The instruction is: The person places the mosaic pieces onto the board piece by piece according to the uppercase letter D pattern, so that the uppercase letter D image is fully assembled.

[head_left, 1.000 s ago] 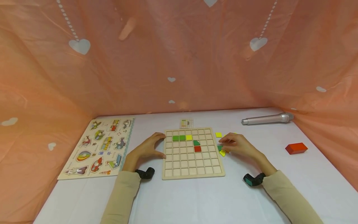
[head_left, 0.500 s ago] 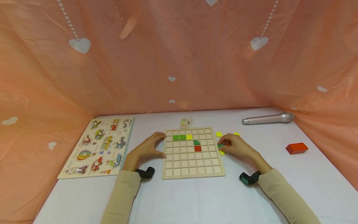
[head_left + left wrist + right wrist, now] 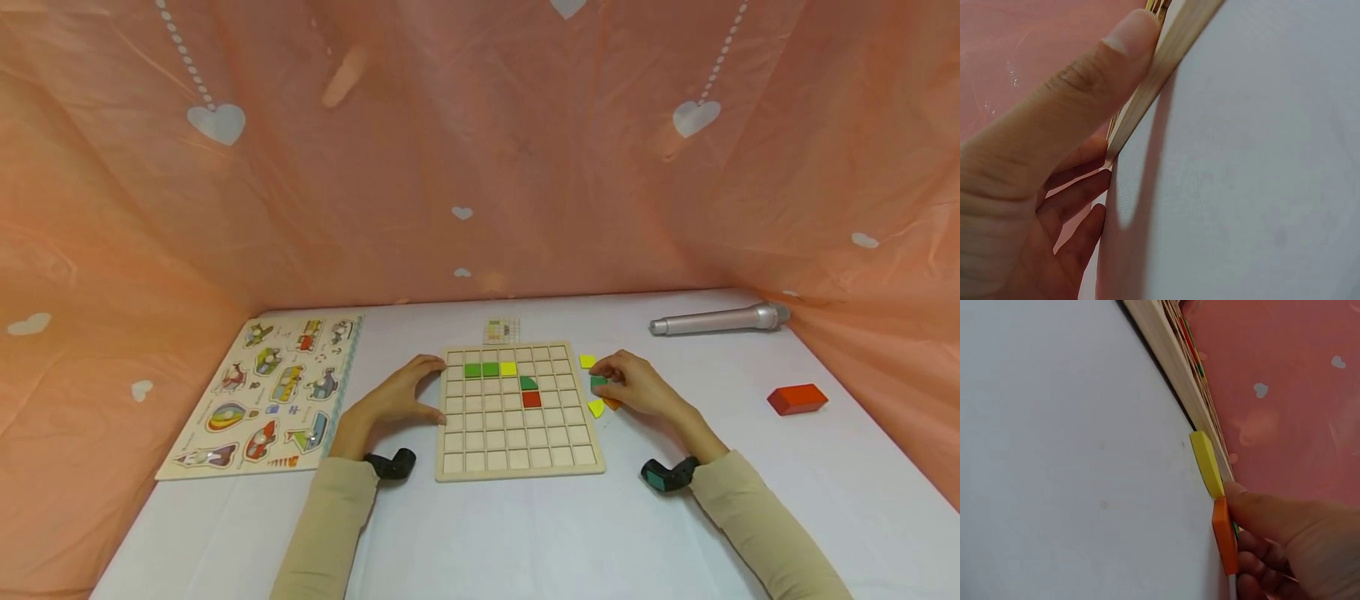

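Note:
A wooden grid board point(image 3: 517, 464) lies flat on the table, with green, yellow and red tiles in some cells. My left hand point(image 3: 400, 392) rests at its left side, thumb and fingertips touching the edge apart from each other; the left wrist view shows the thumb point(image 3: 1079, 87) against the wooden rim. Just right of the board, my right hand point(image 3: 636, 385) pinches a green tile point(image 3: 598, 383) between thumb and fingers. A yellow tile point(image 3: 1207, 464) and an orange tile point(image 3: 1225, 537) lie close to that thumb. The right fingers partly hide the green tile.
A small pattern card point(image 3: 501, 331) lies behind the board. Another yellow tile point(image 3: 587, 362) is near its right edge. At left is a picture puzzle board point(image 3: 262, 396); a silver microphone point(image 3: 716, 320) and a red block point(image 3: 797, 398) lie at right.
My right hand has shifted slightly, and the green tile has moved a little away from me and rightward with it. More of the orange tile shows below the hand. The left hand has stayed put.

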Tool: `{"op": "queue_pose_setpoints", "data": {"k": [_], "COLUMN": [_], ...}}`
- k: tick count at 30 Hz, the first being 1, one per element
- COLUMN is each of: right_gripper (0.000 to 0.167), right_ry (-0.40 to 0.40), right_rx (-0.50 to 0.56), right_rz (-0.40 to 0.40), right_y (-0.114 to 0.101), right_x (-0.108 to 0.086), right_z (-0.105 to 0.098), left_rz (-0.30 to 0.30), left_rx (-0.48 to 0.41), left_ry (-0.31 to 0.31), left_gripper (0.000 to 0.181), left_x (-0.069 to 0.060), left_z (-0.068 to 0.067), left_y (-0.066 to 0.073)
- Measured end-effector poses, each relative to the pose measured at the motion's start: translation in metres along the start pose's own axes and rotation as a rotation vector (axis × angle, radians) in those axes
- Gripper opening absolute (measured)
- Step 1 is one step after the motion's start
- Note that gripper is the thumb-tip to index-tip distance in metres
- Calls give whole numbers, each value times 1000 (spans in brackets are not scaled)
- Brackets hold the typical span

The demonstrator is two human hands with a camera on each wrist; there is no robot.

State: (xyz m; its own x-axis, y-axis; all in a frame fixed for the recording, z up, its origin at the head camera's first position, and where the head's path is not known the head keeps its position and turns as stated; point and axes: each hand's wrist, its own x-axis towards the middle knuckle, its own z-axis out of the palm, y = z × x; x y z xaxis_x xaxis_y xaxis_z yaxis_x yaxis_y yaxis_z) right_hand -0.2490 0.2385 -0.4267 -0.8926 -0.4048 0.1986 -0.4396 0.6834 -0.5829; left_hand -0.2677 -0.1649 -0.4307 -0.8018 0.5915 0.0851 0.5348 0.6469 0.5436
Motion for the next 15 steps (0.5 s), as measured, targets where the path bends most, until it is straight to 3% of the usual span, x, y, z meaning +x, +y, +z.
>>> {"op": "queue_pose_setpoints", "data": {"k": [8,11,15], "right_gripper": [20,21,24], "right_ry": [23,26,-32], "right_rx": [0,30,89], "right_rz": [-57,-69,-148], "right_y": [1,-9,-31], "right_x": [9,13,16], "right_z": [0,2,12], "left_rz": [-4,-1,-7], "left_rx": [-14,-6,10], "left_ry": [-1,1,-2], "left_gripper": [89,89,89], "left_x": [-1,-1,0], "left_z": [-1,-1,0], "left_y": [2,2,1]}}
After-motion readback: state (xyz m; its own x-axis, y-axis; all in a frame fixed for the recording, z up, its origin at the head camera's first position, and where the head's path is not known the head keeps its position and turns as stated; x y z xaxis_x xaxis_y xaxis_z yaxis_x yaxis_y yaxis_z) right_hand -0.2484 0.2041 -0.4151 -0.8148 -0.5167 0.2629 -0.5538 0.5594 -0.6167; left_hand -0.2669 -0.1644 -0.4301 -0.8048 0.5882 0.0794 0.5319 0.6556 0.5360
